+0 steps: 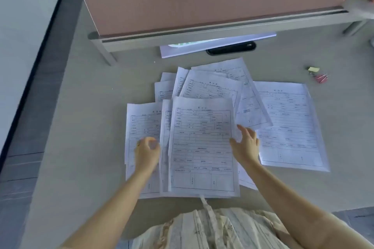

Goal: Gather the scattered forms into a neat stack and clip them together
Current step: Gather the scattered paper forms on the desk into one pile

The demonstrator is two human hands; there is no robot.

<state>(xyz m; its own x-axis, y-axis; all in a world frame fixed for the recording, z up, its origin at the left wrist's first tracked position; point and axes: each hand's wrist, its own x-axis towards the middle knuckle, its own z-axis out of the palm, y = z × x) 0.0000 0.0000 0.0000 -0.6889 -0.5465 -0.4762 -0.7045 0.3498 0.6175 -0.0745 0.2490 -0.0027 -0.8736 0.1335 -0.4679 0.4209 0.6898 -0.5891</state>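
White printed paper forms [202, 143] are spread on the grey desk [81, 127], not yet stacked. The left hand [147, 152] is curled on one sheet; the right hand [245, 143] is open beside another. Next, far sheets must be pulled in, then the pink clips [320, 78] fetched.

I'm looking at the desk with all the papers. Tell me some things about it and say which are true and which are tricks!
1. The forms are already in one neat stack. False: they lie spread out and overlapping on the desk.
2. The binder clips lie off to the right, away from both hands. True.
3. The left hand is holding a clip. False: it rests on the papers, with no clip in it.
4. The right hand is at the right edge of the middle sheet. True.
5. One form lies off to the right of the right hand. True.
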